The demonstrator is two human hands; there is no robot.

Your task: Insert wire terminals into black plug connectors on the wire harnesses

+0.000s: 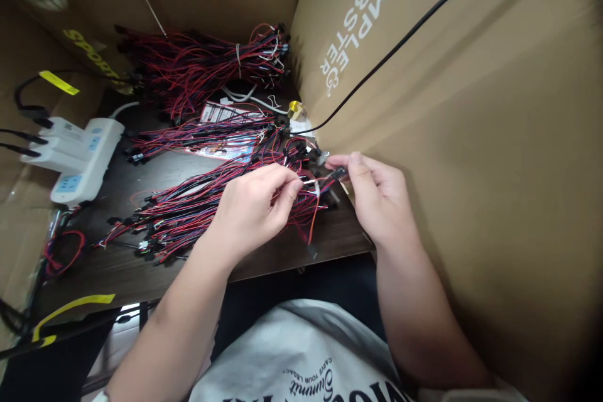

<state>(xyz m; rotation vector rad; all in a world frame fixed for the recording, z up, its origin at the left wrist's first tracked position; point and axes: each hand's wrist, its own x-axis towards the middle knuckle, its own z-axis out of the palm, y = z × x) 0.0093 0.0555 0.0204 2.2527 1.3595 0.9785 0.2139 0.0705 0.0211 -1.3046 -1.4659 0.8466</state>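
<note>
My left hand (pixel 257 204) pinches a thin wire of a wire harness between thumb and forefinger. From there the wire runs across to my right hand (pixel 381 198), whose thumb and fingers are closed on the harness's black connector (pixel 338 173). An orange wire (pixel 313 220) hangs down between the hands, with a small dark end near the table edge. Beneath my left hand spreads a bundle of red, blue and black wire harnesses (pixel 188 207). A small clear plastic piece (pixel 323 157) shows by my right fingertips; whether they touch it I cannot tell.
Cardboard walls (pixel 452 119) enclose the dark table (pixel 164 171). A tied wire bundle (pixel 202 63) lies at the back, a smaller one (pixel 202 132) over a printed sheet (pixel 226 114). A white power strip (pixel 89 163) stands left. A black cable (pixel 400 44) crosses at the right.
</note>
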